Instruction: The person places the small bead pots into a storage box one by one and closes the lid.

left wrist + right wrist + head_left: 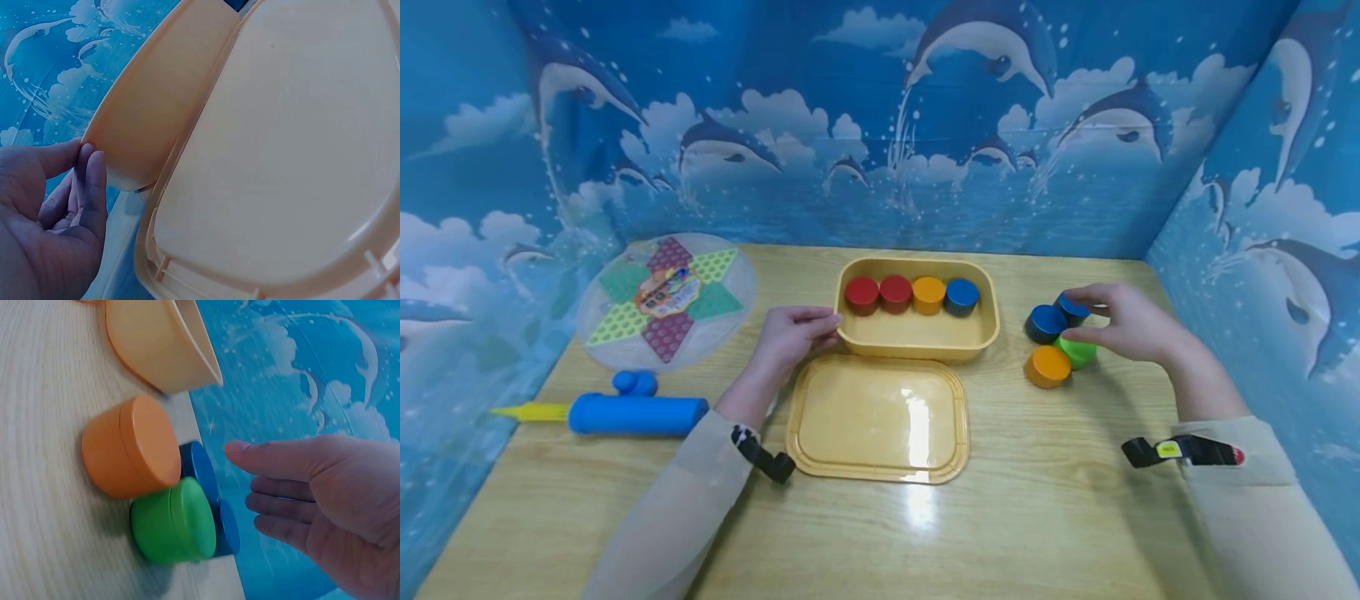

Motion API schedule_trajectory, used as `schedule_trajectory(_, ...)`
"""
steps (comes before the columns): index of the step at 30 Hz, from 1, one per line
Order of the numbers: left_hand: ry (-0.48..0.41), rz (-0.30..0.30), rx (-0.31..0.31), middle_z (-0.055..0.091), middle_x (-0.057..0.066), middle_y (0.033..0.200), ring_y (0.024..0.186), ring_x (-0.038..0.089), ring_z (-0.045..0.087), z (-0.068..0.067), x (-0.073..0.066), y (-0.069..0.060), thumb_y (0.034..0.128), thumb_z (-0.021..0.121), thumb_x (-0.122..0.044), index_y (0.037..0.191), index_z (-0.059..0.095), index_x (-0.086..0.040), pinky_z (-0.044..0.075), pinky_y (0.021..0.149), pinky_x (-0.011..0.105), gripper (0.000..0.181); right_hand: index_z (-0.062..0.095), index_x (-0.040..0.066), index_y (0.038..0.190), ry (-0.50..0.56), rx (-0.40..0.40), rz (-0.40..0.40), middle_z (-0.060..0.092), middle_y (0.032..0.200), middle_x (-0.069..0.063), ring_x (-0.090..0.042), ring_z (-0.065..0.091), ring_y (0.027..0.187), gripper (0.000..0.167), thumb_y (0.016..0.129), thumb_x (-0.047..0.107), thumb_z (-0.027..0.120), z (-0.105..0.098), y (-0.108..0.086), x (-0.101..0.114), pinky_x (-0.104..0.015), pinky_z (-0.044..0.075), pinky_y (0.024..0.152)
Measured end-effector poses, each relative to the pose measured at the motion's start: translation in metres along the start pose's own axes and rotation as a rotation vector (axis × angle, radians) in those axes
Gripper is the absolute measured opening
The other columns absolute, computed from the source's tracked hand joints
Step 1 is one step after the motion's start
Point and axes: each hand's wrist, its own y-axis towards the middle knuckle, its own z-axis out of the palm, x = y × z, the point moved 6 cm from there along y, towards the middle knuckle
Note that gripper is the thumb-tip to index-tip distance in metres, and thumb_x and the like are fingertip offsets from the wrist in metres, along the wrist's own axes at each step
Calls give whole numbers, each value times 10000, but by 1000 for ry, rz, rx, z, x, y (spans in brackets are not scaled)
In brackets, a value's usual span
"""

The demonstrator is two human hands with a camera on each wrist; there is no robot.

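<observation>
My left hand [797, 335] pinches the left rim of a yellow plastic box [917, 343] between thumb and fingers; the left wrist view shows the same grip on its corner. Inside the box stand two red pots [862, 295], an orange pot [928, 295] and a blue pot [962, 297], in a row along the back. My right hand [1127, 325] hovers over a cluster of lidded pots on the right. These are two blue pots [200, 472], a green pot [173, 523] and an orange pot [131, 447]. In the right wrist view its fingers stand apart from them.
In front of the box lies its yellow lid [880, 421]. To the left are a round board with a coloured star [670, 300] and a blue pump with a yellow nozzle [636, 414]. A dolphin-print curtain [880, 125] rises behind the wooden table [1030, 517].
</observation>
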Motion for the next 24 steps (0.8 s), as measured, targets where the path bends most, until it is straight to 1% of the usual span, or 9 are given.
schedule_trajectory(6,-5,-10,-5,707,186,1103,818,160,742,0,0,0,963,797,-49,1262,708,82,664,813,301,338,543,-123,1446,-13,25,20,551,1434,-359,-577,532,1291,648,965,211,823,2,-12,-16,-681,485,1074)
schedule_trajectory(12,-9,-11,-3,707,196,1127,832,164,744,0,0,0,964,794,-45,1281,699,85,662,829,304,355,550,-122,1438,-17,34,41,554,1417,-374,-575,557,1263,673,946,228,846,7,-16,-30,-686,503,1049)
schedule_trajectory(20,4,-16,-13,704,202,1145,848,179,749,0,1,1,961,802,-55,1265,715,63,663,830,313,338,573,-105,1433,83,32,12,588,1414,-326,-512,601,1260,640,936,186,853,15,-18,-36,-602,549,1028)
schedule_trajectory(24,1,-4,-5,707,202,1138,837,168,746,-1,1,2,962,800,-54,1277,704,79,663,826,306,355,591,-95,1422,94,53,-10,614,1391,-305,-478,626,1234,638,918,179,870,21,-17,-39,-575,571,1007)
